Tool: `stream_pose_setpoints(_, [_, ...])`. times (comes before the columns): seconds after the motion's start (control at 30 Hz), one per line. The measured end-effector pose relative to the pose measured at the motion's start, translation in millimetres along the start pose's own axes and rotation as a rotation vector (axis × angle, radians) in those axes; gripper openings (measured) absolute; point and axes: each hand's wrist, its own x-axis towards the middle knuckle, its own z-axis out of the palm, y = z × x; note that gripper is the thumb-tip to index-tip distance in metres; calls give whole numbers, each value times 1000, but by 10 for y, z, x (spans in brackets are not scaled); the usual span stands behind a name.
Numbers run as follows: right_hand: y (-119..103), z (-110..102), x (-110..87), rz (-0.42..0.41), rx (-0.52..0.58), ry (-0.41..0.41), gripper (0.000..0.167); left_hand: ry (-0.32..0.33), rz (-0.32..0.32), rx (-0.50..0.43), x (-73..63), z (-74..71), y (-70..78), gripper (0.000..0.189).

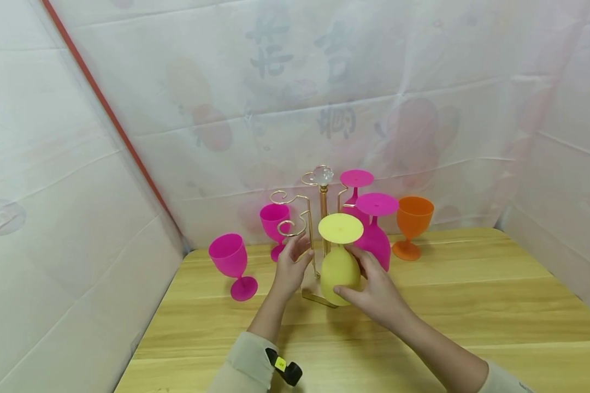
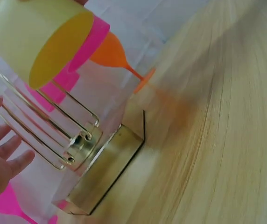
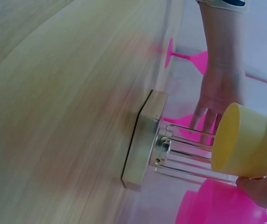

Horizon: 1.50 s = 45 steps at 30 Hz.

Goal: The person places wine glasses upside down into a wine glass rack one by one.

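My right hand [image 1: 377,295] grips a yellow plastic goblet [image 1: 341,275] by its bowl, thumb on the near side and fingers on the far side. The goblet is upside down, its round foot on top, at the front of a gold wire goblet rack [image 1: 324,204] with a clear ball on its post. Its mouth stays above the rack's base [image 2: 106,163] in the left wrist view. Beside the rack's left wires is my left hand [image 1: 290,268], fingers extended and holding nothing. Two pink goblets [image 1: 377,240] hang upside down on the rack's right side.
Two more pink goblets stand upright to the left, one nearer [image 1: 228,256] and one behind my left hand [image 1: 274,219]. An orange goblet [image 1: 414,217] stands at the back right. The wooden table [image 1: 472,295] meets printed white cloth walls [image 1: 285,109] at the back.
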Motion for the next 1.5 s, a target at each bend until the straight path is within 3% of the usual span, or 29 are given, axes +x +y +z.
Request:
stream_pose_setpoints(0.13, [-5, -1, -6, 3, 4, 0, 83, -37, 15, -9, 9, -32, -82, 50])
stream_pose_setpoints(0.27, [-4, -1, -12, 1, -1, 4, 83, -64, -21, -26, 17, -47, -114, 49])
stream_pose_setpoints(0.37, [-2, -1, -16, -1, -10, 7, 83, -61, -39, -22, 33, -53, -170, 49])
stream_pose_setpoints(0.53, [0, -8, -29, -13, -32, 15, 84, -59, -13, 24, 47, -57, -196, 50])
stream_pose_setpoints(1.5, [49, -31, -30, -57, -121, 76, 83, -102, -25, 72, 52, -47, -105, 48])
